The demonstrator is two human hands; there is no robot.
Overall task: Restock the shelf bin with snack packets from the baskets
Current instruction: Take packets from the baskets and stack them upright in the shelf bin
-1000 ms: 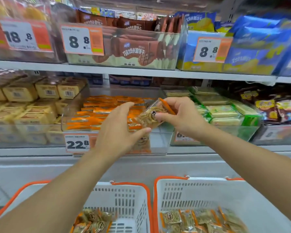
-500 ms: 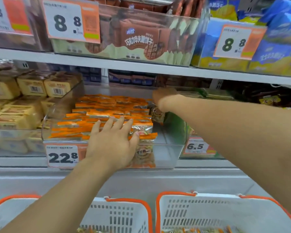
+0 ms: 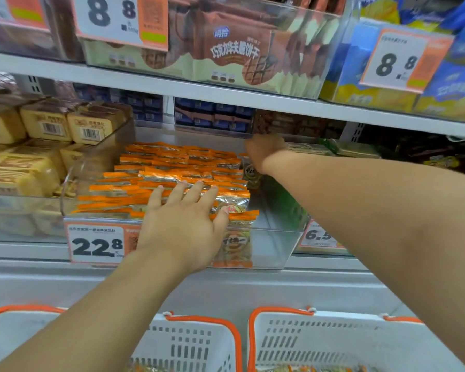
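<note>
The clear shelf bin (image 3: 274,245) stood on the middle shelf, its front wall carrying a price tag (image 3: 98,244) marked 22.8, and it was filled in rows with orange-edged snack packets (image 3: 172,167) lying flat, more thickly on its left side than on its right. The left hand (image 3: 183,224) lay palm down over the front rows of those packets, its fingers straight and spread, the fingertips resting on the packet tops and the thumb touching a packet near the bin's front wall; it gripped nothing. The right hand (image 3: 263,151) reached deep toward the back right corner of the bin, just under the edge of the shelf above, with its back turned to the camera and its fingers hidden, so whether they were apart or closed could not be told. A single packet (image 3: 251,174) stood on end directly below that hand, against the rear rows, but whether the hand was touching it could not be seen. Below the shelf, two white baskets with orange rims sat side by side: the left basket (image 3: 193,345) and the right basket (image 3: 333,342), each showing a few packets at the very bottom edge of the view.
</note>
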